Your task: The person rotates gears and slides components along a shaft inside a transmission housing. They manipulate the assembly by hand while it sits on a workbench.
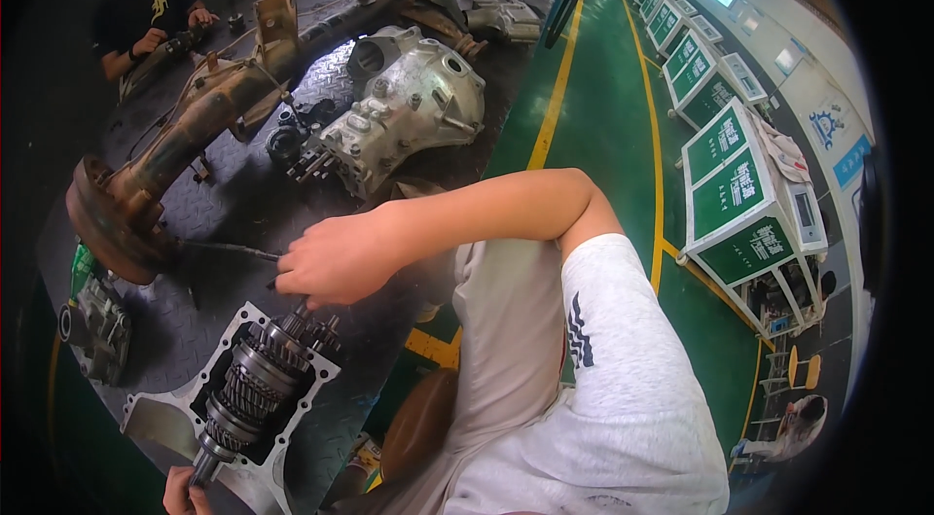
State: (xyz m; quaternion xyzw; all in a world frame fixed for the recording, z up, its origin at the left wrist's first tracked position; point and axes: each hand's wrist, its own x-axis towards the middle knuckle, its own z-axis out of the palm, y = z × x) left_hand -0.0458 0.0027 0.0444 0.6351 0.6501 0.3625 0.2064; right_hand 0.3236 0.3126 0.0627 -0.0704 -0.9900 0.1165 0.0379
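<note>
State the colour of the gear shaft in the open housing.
The gear shaft is metallic silver-grey; the head view shows it best.

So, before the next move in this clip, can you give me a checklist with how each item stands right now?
1. Left hand on the lower end of the gear shaft: ok, its fingers touch it.
2. Right hand gripping the upper end: cannot tell; it is there, but its back hides the fingertips.
3. Gear shaft fully seated in the housing: cannot tell; its underside is hidden.
4. Housing opening facing up on the table: ok.
5. Large silver casing apart from the housing: ok, it lies farther back.
6. Co-worker's hands away from the gears: ok, across the table.
</note>
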